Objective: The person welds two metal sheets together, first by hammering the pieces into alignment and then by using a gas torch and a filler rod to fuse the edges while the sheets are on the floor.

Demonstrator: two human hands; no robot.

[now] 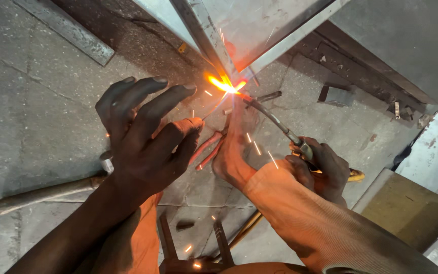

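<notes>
My left hand is raised with its fingers spread and holds nothing; it hovers between the camera and the bright welding arc. My right hand grips a welding electrode holder, whose thin rod runs up and left to the arc. The arc burns at a corner joint of a grey metal frame lying on the concrete floor, and sparks fly from it. My bare foot, with an orange trouser leg behind it, rests just below the joint.
A hammer with a wooden handle lies on the floor at left. Red-handled pliers lie beside the foot. A flat metal bar is at top left, small metal offcuts at right, a brown box at lower right.
</notes>
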